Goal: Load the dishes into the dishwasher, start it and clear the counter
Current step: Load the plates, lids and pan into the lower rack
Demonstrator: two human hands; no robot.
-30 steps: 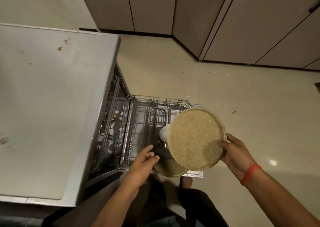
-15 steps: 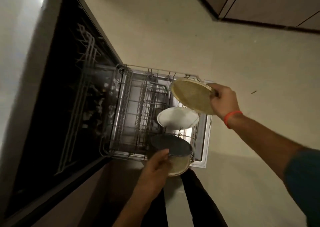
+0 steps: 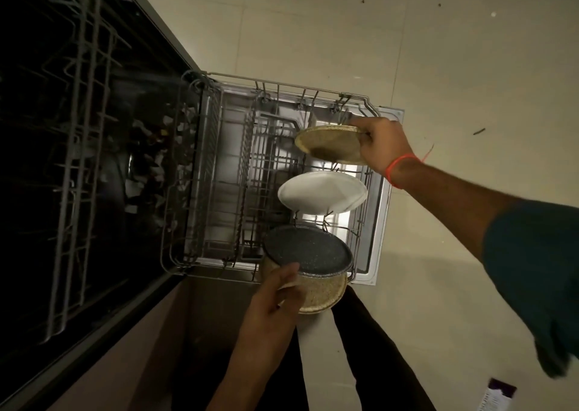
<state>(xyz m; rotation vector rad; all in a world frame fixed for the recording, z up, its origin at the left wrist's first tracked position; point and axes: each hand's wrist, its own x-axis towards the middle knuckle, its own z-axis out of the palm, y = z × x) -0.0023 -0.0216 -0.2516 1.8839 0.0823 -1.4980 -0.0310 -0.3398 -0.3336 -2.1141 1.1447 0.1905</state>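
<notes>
The dishwasher's lower rack [image 3: 194,172] is pulled out over the open door. My right hand [image 3: 380,145] grips a speckled beige plate [image 3: 329,144] by its rim, tilted over the rack's far right tines. A white plate [image 3: 322,192] stands in the rack just nearer than it. Nearest me, a dark grey speckled plate [image 3: 308,250] leans against another beige plate [image 3: 322,291] at the rack's front edge. My left hand [image 3: 275,297] holds these two by their near rim.
The dark dishwasher interior [image 3: 94,159] with its upper rack [image 3: 81,97] fills the left. Tiled floor [image 3: 438,65] lies to the right. A purple packet [image 3: 496,395] lies on the floor at bottom right. My legs stand just below the rack.
The view has dropped closer to the rack. My right hand has lowered the beige plate toward the far right tines. My left hand keeps hold of the dark and beige plates.
</notes>
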